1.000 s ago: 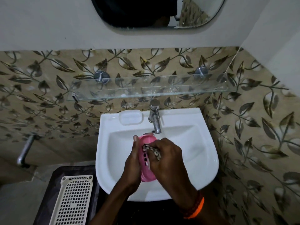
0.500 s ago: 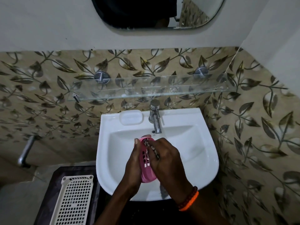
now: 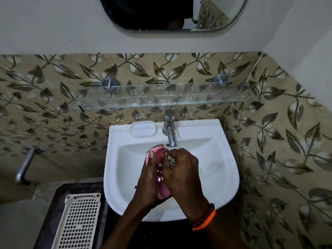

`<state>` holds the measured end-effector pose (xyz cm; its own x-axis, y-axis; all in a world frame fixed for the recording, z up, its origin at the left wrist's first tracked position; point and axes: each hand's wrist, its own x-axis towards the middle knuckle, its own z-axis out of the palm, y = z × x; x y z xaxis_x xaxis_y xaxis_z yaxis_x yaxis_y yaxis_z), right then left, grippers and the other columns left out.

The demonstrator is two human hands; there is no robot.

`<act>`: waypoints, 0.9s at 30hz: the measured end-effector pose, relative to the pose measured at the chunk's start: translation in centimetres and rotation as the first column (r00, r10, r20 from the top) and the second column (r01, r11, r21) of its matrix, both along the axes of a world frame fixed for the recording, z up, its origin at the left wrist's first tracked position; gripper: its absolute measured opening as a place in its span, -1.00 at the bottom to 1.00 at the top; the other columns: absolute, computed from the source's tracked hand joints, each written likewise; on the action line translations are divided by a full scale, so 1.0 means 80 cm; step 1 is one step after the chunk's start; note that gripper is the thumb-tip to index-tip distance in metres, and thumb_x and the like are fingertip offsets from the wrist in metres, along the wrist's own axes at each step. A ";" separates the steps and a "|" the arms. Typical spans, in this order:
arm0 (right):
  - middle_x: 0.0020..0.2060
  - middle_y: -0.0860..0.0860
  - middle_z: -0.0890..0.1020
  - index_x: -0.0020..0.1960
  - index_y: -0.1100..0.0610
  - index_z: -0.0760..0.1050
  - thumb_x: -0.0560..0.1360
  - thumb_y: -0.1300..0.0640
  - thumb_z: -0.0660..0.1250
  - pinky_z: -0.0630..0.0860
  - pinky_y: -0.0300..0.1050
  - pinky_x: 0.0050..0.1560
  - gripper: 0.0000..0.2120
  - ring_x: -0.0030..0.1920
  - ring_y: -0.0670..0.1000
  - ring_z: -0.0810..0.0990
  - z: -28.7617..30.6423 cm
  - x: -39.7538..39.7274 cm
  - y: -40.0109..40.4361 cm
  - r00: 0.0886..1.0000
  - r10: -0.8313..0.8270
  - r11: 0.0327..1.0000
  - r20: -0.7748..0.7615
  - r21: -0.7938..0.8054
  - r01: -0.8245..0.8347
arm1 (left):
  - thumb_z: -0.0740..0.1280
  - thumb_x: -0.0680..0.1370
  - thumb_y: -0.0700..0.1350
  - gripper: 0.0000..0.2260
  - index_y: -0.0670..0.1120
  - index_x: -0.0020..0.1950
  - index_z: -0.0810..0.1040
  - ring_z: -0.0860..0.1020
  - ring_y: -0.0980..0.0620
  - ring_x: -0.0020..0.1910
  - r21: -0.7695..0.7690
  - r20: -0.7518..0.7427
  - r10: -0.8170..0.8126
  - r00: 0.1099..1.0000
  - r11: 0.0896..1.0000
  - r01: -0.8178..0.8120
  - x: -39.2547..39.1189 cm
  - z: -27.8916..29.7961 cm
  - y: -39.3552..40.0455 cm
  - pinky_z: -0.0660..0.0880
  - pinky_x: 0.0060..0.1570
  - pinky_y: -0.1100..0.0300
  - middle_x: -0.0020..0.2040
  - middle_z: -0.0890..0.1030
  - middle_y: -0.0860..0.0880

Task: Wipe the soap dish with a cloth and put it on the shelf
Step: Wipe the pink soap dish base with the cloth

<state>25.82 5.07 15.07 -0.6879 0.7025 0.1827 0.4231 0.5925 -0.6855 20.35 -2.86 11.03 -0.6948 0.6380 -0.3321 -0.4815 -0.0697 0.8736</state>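
I saw left hand [image 3: 150, 178] gripping the pink dish [image 3: 158, 155] on edge. Right hand [image 3: 181, 169] pinched the cloth [image 3: 171, 159] against it, over the sink [image 3: 224, 177].

tap [image 3: 169, 130] below seemingly bare shelf [image 3: 161, 99]

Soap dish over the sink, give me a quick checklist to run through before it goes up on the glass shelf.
1. Dish held securely: ok. The left hand grips the pink soap dish from its left side, over the sink.
2. Cloth in contact: ok. The right hand presses the patterned cloth against the dish.
3. Dish wiped clean all over: cannot tell, the hands cover most of it.
4. Landing spot on the glass shelf: ok, nothing stands on it, though it looks smudged.
5. Path upward: ok, but the tap stands right behind the dish, so lift clear of it.
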 end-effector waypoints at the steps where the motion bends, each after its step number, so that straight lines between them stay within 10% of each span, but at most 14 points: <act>1: -0.14 0.15 0.68 -0.05 0.21 0.67 0.59 0.18 0.33 0.58 0.02 -0.01 -0.84 -0.08 0.15 0.66 0.002 -0.001 0.000 1.000 -0.002 1.000 -0.008 -0.007 0.002 | 0.29 0.40 0.50 -0.51 0.26 0.15 0.69 0.72 0.10 0.10 -0.027 -0.063 0.000 0.998 1.000 -0.002 -0.002 0.001 0.000 0.62 -0.12 0.30 0.12 0.76 0.05; 8: -0.38 0.11 0.62 -0.34 0.19 0.57 0.48 0.19 0.34 0.54 -0.02 -0.26 -0.77 -0.33 0.07 0.58 -0.002 0.023 -0.022 0.987 0.132 0.983 0.092 -0.138 -0.118 | 0.15 0.42 0.52 -0.43 0.33 0.31 0.59 0.68 0.04 0.16 -0.052 -0.206 0.009 0.978 0.998 -0.020 -0.024 0.009 -0.006 0.62 0.05 0.13 0.25 0.70 0.04; 14: -0.22 0.13 0.66 -0.16 0.21 0.64 0.55 0.17 0.35 0.45 -0.18 -0.15 -0.83 -0.18 0.09 0.62 0.018 -0.004 0.004 1.000 0.007 1.000 0.014 -0.017 -0.007 | 0.24 0.49 0.39 -0.57 0.23 0.20 0.68 0.70 0.02 0.17 -0.017 -0.088 0.016 0.996 1.000 -0.017 -0.006 0.012 0.001 0.62 -0.02 0.25 0.16 0.75 0.00; 22: -0.48 -0.08 0.56 -0.37 0.10 0.52 0.49 0.16 0.37 0.39 -0.43 -0.40 -0.75 -0.46 -0.17 0.56 0.024 0.013 0.005 0.975 0.208 0.971 0.079 -0.139 -0.196 | 0.24 0.30 0.62 -0.25 0.25 0.36 0.57 0.65 -0.16 0.19 -0.057 -0.175 0.023 0.984 0.998 -0.033 -0.022 0.028 -0.003 0.59 0.14 -0.15 0.27 0.68 -0.08; 27: -0.11 0.13 0.57 -0.01 0.17 0.60 0.62 0.13 0.23 0.55 0.10 -0.09 -0.80 -0.12 0.19 0.60 0.023 0.024 0.013 0.929 0.331 0.927 0.168 0.126 -0.353 | 0.26 0.36 0.51 -0.33 0.21 0.36 0.59 0.64 -0.17 0.25 -0.052 -0.119 0.057 0.991 0.997 -0.064 -0.030 0.041 0.001 0.60 0.17 -0.11 0.28 0.68 -0.10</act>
